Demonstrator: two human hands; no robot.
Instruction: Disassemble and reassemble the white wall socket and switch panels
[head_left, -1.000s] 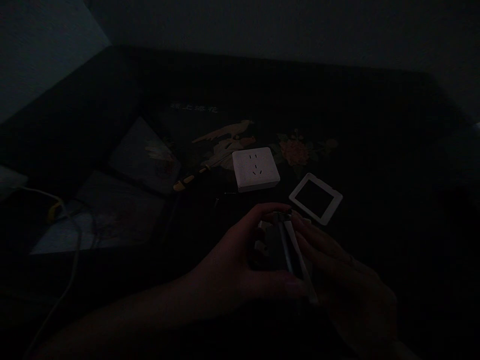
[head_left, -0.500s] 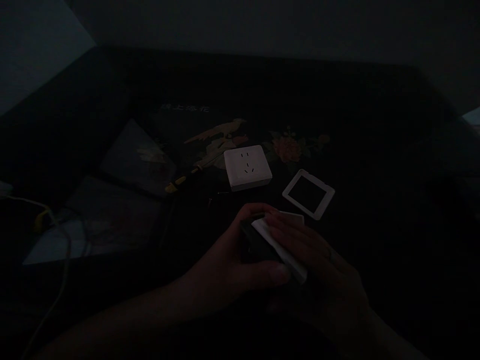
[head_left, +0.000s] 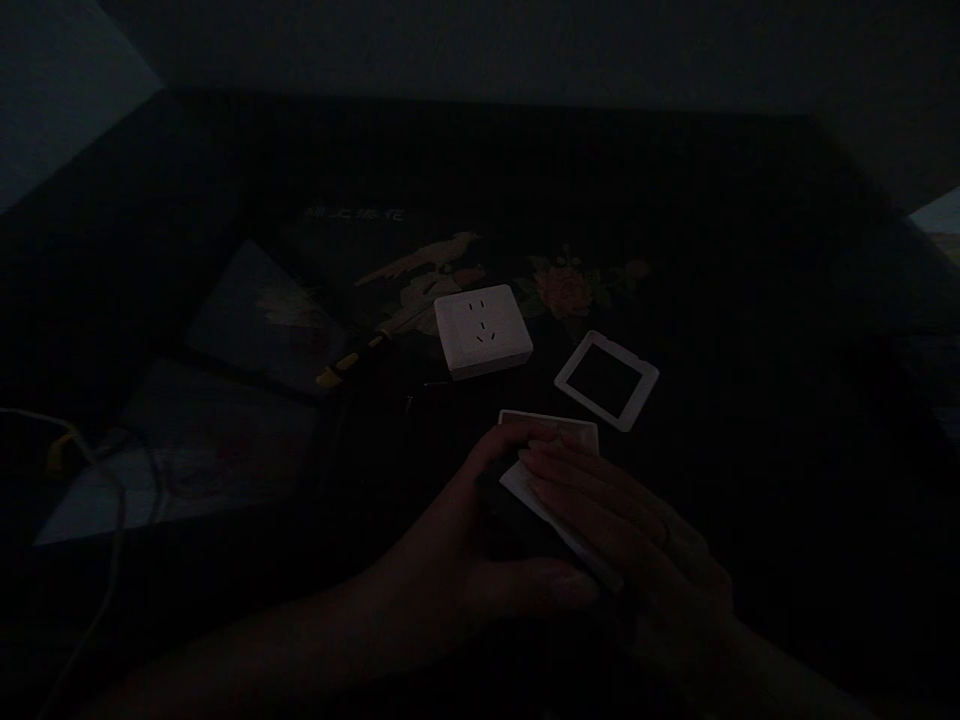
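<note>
The scene is very dark. My left hand (head_left: 465, 560) and my right hand (head_left: 637, 540) together grip a small socket part (head_left: 551, 515) with a white face and a dark body, held just above a dark table (head_left: 750, 330). My left thumb lies along its near edge and my right fingers cover its top. Just beyond the fingers lies a white plate (head_left: 551, 425). Farther back sit a white wall socket (head_left: 482, 329) and a white square frame (head_left: 606, 379).
A screwdriver with a yellow handle (head_left: 352, 357) lies left of the socket. Two flat dark pads (head_left: 247, 330) sit at the left, with a pale cable (head_left: 90, 520) at the far left. Bird and flower pictures (head_left: 559, 290) decorate the tabletop.
The part has been turned in my hands from edge-on to its white face showing under my right fingers. The view has shifted a little, so the table items appear farther left and higher.
</note>
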